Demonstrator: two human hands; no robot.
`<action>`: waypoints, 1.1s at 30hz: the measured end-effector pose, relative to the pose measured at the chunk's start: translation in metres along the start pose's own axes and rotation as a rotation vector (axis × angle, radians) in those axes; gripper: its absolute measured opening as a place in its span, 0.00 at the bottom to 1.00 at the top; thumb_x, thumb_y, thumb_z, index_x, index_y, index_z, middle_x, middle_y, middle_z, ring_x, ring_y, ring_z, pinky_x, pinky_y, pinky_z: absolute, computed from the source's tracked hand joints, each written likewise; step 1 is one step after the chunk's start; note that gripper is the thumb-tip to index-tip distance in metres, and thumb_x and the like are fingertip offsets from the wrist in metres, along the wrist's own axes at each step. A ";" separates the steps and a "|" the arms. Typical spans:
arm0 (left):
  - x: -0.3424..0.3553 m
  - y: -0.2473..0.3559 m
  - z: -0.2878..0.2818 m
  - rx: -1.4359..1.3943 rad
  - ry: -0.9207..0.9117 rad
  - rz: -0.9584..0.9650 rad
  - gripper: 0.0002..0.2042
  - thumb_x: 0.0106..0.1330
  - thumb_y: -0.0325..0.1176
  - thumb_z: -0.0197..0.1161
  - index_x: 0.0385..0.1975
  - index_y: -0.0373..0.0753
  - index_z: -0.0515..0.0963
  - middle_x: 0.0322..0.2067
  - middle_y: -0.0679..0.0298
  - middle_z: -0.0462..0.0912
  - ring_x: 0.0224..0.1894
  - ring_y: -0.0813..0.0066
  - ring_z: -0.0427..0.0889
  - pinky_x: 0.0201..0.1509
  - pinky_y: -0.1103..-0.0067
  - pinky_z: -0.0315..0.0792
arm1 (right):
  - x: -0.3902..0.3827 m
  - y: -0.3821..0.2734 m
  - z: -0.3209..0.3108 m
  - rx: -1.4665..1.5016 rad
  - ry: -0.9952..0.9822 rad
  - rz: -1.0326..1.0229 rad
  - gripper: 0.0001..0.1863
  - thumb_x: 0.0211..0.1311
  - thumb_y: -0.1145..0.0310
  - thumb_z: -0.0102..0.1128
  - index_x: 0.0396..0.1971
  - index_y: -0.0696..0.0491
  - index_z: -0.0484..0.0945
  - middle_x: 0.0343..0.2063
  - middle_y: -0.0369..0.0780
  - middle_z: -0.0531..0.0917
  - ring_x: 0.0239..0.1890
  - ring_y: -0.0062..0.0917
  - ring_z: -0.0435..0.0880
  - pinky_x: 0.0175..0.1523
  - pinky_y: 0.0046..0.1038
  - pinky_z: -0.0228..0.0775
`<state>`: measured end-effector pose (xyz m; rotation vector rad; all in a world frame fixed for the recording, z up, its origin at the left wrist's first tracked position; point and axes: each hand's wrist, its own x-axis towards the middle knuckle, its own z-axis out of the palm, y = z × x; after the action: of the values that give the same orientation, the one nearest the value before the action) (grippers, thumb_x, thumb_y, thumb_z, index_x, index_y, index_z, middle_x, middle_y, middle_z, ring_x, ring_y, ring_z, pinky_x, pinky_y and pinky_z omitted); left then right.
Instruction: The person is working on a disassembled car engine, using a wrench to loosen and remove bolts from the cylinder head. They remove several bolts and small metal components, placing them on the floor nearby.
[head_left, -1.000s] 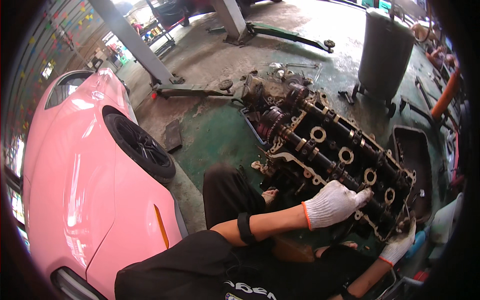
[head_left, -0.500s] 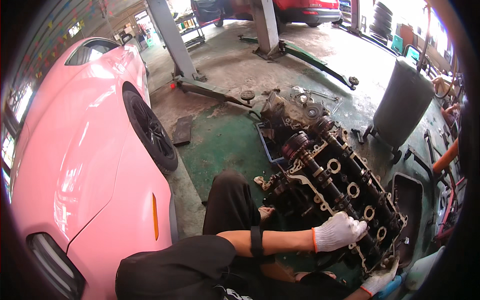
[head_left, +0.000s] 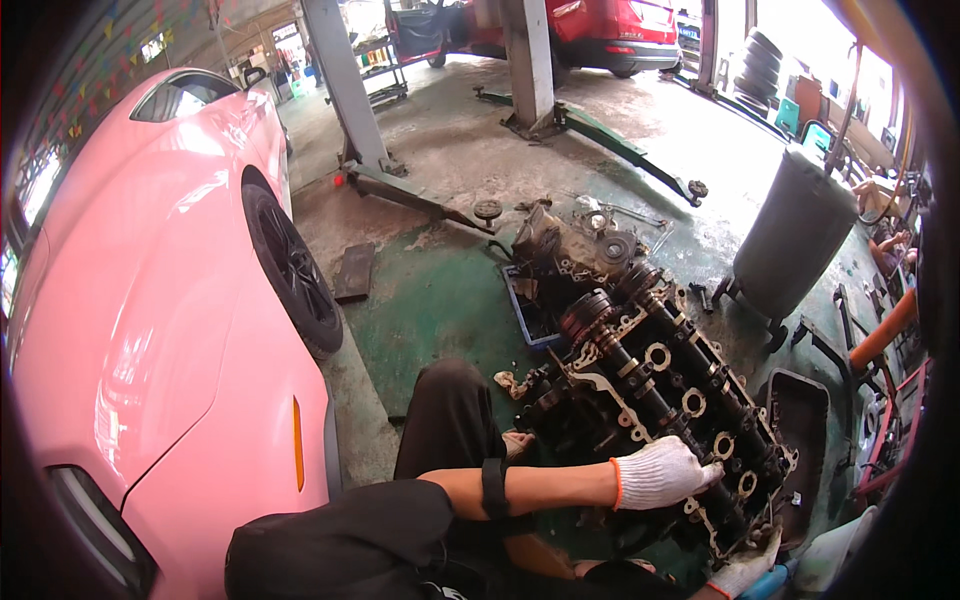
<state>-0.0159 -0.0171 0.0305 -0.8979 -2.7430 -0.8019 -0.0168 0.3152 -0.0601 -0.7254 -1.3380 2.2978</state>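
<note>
A dirty engine cylinder head [head_left: 640,370], with two camshafts, ring-shaped openings and sprockets at its far end, lies on the floor beside my bent knee. My left hand [head_left: 660,472], in a white knit glove, has its fingers closed over the nearer camshaft's lower section; what they grip is hidden. At the lower right corner of the head is my right hand [head_left: 752,560], also gloved, fingers curled round something too small to make out. A grimy metal cover [head_left: 560,243] sits beyond the sprockets, above a blue-rimmed tray [head_left: 523,320].
To my left stands a pink car [head_left: 150,330]. Lift posts [head_left: 345,90] with low arms and a red car [head_left: 610,30] are behind. At right are a grey tank [head_left: 790,240], a black pan [head_left: 815,420], an orange cylinder [head_left: 885,330] and, at the far edge, part of a person [head_left: 890,250].
The view has tilted up, showing more of the garage, red car and stacked tyres. Both hands remain at the same places on the cylinder head, with little visible movement.
</note>
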 end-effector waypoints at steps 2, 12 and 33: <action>0.004 -0.002 -0.002 -0.022 -0.017 0.013 0.12 0.70 0.40 0.62 0.40 0.36 0.78 0.19 0.53 0.81 0.26 0.51 0.85 0.30 0.61 0.76 | -0.014 -0.007 0.007 -0.009 -0.004 0.013 0.11 0.70 0.68 0.61 0.44 0.57 0.87 0.31 0.37 0.83 0.30 0.25 0.79 0.37 0.29 0.73; 0.002 0.008 0.003 -0.058 0.107 -0.088 0.14 0.70 0.44 0.62 0.39 0.37 0.77 0.18 0.55 0.81 0.24 0.50 0.84 0.29 0.60 0.76 | 0.018 0.008 -0.007 0.067 0.048 0.035 0.12 0.73 0.62 0.61 0.49 0.50 0.86 0.34 0.30 0.86 0.29 0.13 0.80 0.30 0.15 0.71; -0.001 0.010 0.010 -0.090 0.175 -0.069 0.12 0.71 0.42 0.61 0.40 0.38 0.79 0.19 0.57 0.82 0.24 0.55 0.85 0.29 0.63 0.76 | 0.009 0.007 -0.006 0.053 0.048 -0.015 0.13 0.74 0.62 0.60 0.49 0.52 0.84 0.31 0.30 0.83 0.28 0.14 0.77 0.31 0.19 0.69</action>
<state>-0.0090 -0.0055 0.0263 -0.7145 -2.6157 -0.9738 -0.0203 0.3212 -0.0708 -0.7461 -1.2520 2.2809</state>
